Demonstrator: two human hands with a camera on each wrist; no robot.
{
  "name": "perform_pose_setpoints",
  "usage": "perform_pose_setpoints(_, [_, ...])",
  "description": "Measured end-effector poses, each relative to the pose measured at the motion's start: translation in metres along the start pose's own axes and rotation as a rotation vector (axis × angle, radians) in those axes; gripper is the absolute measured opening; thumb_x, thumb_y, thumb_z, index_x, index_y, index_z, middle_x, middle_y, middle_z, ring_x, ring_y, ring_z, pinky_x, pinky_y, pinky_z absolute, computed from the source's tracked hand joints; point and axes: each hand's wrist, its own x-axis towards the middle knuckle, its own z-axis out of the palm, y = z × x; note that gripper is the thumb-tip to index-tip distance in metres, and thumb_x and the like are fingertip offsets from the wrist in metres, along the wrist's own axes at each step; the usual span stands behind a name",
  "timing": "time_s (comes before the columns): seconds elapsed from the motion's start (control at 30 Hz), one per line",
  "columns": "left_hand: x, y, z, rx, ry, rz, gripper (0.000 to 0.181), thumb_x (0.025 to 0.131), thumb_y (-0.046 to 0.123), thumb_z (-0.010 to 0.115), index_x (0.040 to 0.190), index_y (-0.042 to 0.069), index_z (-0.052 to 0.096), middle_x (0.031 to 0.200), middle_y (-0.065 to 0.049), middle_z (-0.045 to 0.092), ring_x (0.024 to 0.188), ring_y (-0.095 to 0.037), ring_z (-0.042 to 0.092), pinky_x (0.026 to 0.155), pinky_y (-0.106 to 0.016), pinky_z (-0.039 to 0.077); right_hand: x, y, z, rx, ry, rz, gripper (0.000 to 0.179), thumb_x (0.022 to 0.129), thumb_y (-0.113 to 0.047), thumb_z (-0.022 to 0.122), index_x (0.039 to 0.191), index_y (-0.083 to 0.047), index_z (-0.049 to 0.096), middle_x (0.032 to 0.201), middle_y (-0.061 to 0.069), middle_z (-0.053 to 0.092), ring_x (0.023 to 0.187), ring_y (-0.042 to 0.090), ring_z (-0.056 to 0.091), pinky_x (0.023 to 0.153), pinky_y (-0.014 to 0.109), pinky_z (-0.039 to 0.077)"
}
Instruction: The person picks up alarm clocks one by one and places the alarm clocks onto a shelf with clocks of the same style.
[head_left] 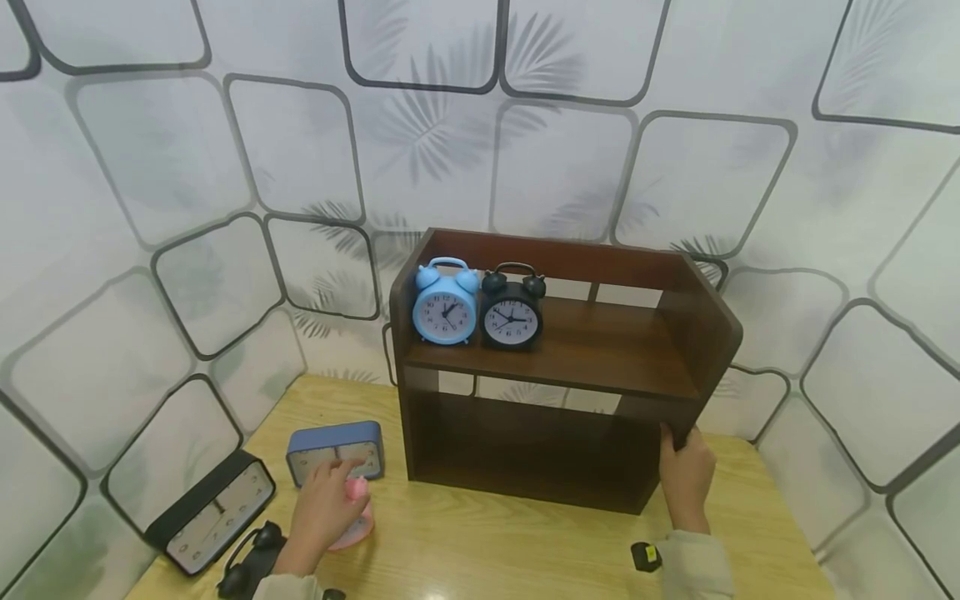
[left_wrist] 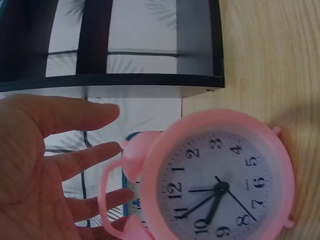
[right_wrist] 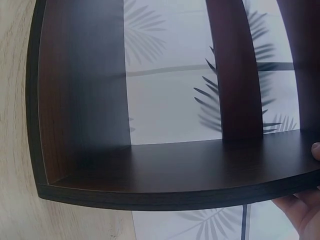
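Here the pink clock (left_wrist: 222,185) stands beside the left hand (head_left: 324,507).

it looks like a home, with leaf-patterned walls (head_left: 562,175), a wood-grain table (head_left: 480,546) and a shelf (head_left: 615,342) of alarm clocks (head_left: 445,317).

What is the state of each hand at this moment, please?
Left hand: open, by the top of the pink alarm clock, not gripping it.
Right hand: closed, holding the side of the brown shelf.
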Motion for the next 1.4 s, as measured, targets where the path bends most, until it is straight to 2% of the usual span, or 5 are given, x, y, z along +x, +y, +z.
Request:
perform_pose_setpoints(0.37, [-0.001,-0.011,0.007,0.072,-0.019,0.062,0.059,0.056,0.011,0.085,0.112,0.01,0.066,0.114,-0.023,0.061,0.099,-0.042,0.057,0.083,-0.059,0.045,0.001,-0.003,0.0,-0.01,-0.01,-0.003,0.021,0.084,-0.005,0.064,0.087,0.015,0.057,0.077,0.041,0.059,0.07,0.059,0.055,0.061,0.062,0.04])
perform_pose_setpoints(0.7, [0.004,-0.007,0.008,0.05,-0.034,0.035,0.055,0.057,0.011,0.083,0.11,0.011,0.067,0.101,-0.017,0.067,0.084,-0.037,0.063,0.071,-0.053,0.05,0.001,-0.001,0.0,-0.006,0.008,-0.008,0.022,0.084,-0.006,0.064,0.085,0.014,0.057,0.076,0.04,0.059,0.068,0.059,0.055,0.06,0.062,0.039])
perform_pose_setpoints(0.97, [0.008,-0.001,0.013,0.042,0.011,0.025,0.054,0.058,0.01,0.082,0.11,0.01,0.067,0.1,-0.017,0.067,0.082,-0.033,0.063,0.065,-0.047,0.05,0.001,-0.001,0.0,-0.015,0.013,-0.001,0.023,0.084,-0.007,0.064,0.084,0.014,0.056,0.076,0.04,0.059,0.069,0.059,0.055,0.061,0.062,0.04])
perform_pose_setpoints(1.23, [0.009,0.003,0.02,0.042,0.051,0.052,0.057,0.059,0.012,0.082,0.113,0.005,0.065,0.095,-0.018,0.068,0.082,-0.034,0.063,0.069,-0.049,0.05,0.0,-0.004,-0.001,-0.02,0.007,0.018,0.022,0.084,-0.006,0.064,0.082,0.014,0.056,0.078,0.04,0.06,0.07,0.059,0.055,0.061,0.062,0.04])
perform_pose_setpoints(1.4, [0.006,0.003,0.017,0.044,0.024,0.056,0.075,0.06,0.018,0.085,0.127,0.004,0.056,0.107,-0.025,0.062,0.095,-0.039,0.06,0.078,-0.053,0.05,0.0,-0.003,-0.001,-0.015,0.009,0.017,0.022,0.084,-0.006,0.065,0.083,0.014,0.056,0.078,0.04,0.06,0.071,0.059,0.055,0.062,0.062,0.039])
